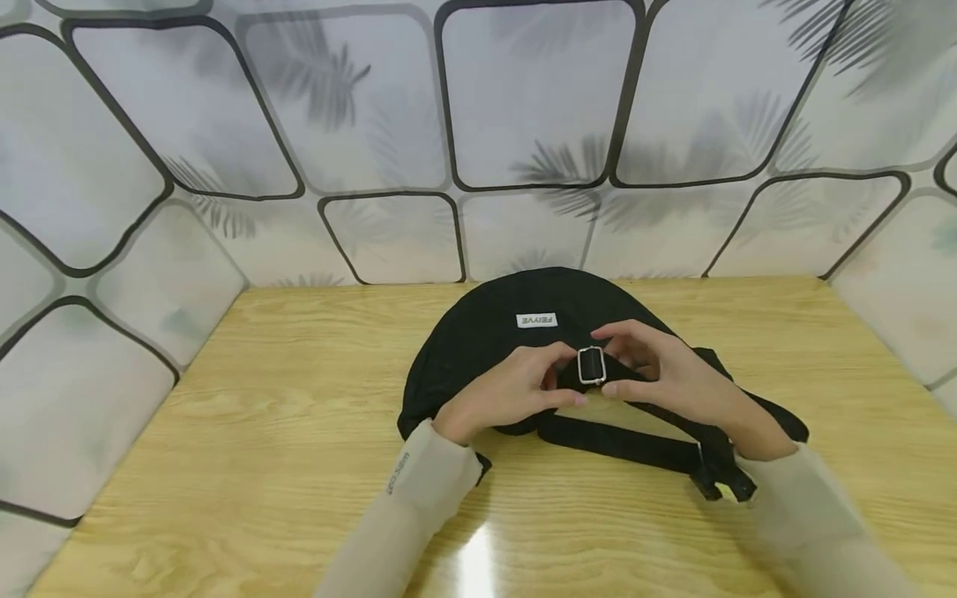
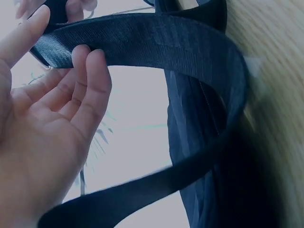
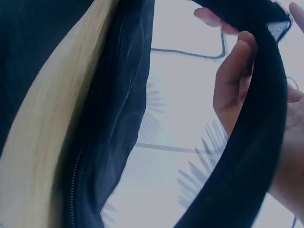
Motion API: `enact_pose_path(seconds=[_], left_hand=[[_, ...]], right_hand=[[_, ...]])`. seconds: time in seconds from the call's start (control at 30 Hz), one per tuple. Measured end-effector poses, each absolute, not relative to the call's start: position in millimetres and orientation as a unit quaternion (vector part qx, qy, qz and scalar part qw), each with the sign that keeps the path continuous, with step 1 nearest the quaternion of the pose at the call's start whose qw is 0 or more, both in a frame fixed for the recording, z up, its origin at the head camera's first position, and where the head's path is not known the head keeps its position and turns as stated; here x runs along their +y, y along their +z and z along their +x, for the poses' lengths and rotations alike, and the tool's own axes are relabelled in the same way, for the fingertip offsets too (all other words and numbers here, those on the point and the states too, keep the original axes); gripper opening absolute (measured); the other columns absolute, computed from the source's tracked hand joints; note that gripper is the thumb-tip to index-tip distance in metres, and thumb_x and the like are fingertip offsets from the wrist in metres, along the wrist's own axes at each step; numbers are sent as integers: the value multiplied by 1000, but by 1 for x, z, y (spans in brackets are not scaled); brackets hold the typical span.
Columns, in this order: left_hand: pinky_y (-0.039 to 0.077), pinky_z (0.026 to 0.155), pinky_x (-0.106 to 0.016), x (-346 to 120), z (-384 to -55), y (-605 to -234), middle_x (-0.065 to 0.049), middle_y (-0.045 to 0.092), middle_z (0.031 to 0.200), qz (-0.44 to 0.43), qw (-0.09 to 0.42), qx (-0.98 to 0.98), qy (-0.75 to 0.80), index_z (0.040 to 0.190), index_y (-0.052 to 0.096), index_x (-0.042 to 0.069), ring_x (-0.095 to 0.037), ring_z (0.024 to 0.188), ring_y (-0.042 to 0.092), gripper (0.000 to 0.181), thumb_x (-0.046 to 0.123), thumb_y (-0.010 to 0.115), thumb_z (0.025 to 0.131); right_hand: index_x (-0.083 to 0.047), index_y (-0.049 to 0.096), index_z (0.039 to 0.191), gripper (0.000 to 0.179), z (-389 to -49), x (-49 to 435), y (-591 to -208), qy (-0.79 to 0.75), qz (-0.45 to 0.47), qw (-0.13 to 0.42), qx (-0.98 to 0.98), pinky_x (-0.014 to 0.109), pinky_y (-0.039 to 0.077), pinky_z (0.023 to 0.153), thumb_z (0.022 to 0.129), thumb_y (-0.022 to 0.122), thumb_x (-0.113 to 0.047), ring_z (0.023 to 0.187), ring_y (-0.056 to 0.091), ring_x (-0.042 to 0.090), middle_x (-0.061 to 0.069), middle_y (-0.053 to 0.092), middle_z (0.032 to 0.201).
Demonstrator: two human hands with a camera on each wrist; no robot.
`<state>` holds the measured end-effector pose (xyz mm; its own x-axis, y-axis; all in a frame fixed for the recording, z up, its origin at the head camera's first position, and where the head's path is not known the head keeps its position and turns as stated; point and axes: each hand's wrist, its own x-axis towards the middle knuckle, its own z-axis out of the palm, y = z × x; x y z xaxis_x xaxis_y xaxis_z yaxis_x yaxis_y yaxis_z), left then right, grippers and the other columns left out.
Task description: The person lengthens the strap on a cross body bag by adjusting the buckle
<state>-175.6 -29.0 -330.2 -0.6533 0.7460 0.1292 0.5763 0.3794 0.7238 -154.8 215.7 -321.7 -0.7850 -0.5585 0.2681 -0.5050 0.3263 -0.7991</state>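
Observation:
A black half-moon bag [image 1: 486, 340] with a white label [image 1: 537, 321] lies on the table, its curved side towards the wall. Over its near edge, a silver slide buckle [image 1: 581, 365] is threaded on the black strap [image 2: 142, 40]. My left hand [image 1: 508, 386] pinches the strap just left of that buckle, thumb on one face and fingertips on the other. On the other side, my right hand [image 1: 684, 378] holds the strap between thumb and fingers, its index finger raised near the buckle's top. The right wrist view shows the strap passing in front of the right hand's fingers [image 3: 232, 85].
A loop of strap [image 1: 620, 442] runs along the near side to a black plastic clip [image 1: 721, 482] by the right sleeve [image 1: 807, 490]. The wooden table [image 1: 262, 432] meets patterned wall covering [image 1: 389, 232] at the back and sides.

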Motion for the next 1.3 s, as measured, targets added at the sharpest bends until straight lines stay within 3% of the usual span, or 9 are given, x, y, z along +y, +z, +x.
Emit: enact_pose_path(seconds=[0.2,0.4,0.53,0.8,1.07,1.3], left_hand=[[44,65,-22,-31,-176,-327,-1,58,83,389,112,823,398,132,57,2,-10,69,52,43,24,72,97],[46,68,-24,-36,-176,-328,-8,61,96,382,102,828,398,137,54,0,-11,76,54,50,23,73,97],[47,68,-23,-36,-175,-330,-12,63,105,387,95,818,415,138,54,1,-11,76,55,48,20,73,97],[46,65,-24,-32,-174,-334,-1,62,94,373,92,802,458,142,53,7,-11,75,55,47,22,68,100],[48,66,-25,-31,-175,-335,-3,65,106,388,80,792,465,145,53,8,-11,76,57,48,20,67,101],[48,69,-25,-32,-175,-335,-6,62,121,397,64,794,455,144,55,8,-10,79,56,47,20,69,100]], right_hand=[[7,57,131,32,-156,229,-319,-491,-272,80,824,26,51,77,101,61,-4,89,61,14,10,60,104],[11,61,121,24,-160,234,-321,-495,-250,121,823,26,50,79,102,58,-4,88,59,13,4,62,97],[11,60,110,14,-161,232,-326,-526,-259,120,801,25,48,74,101,58,1,78,58,15,-1,62,86],[10,59,103,6,-162,231,-332,-563,-271,120,772,25,46,70,100,57,4,72,56,15,-2,61,77],[4,62,99,5,-162,227,-334,-575,-265,113,766,24,46,71,100,57,5,72,55,13,-4,60,77],[8,60,99,4,-162,224,-334,-577,-260,104,767,24,45,68,99,58,5,70,55,13,-4,60,75]])
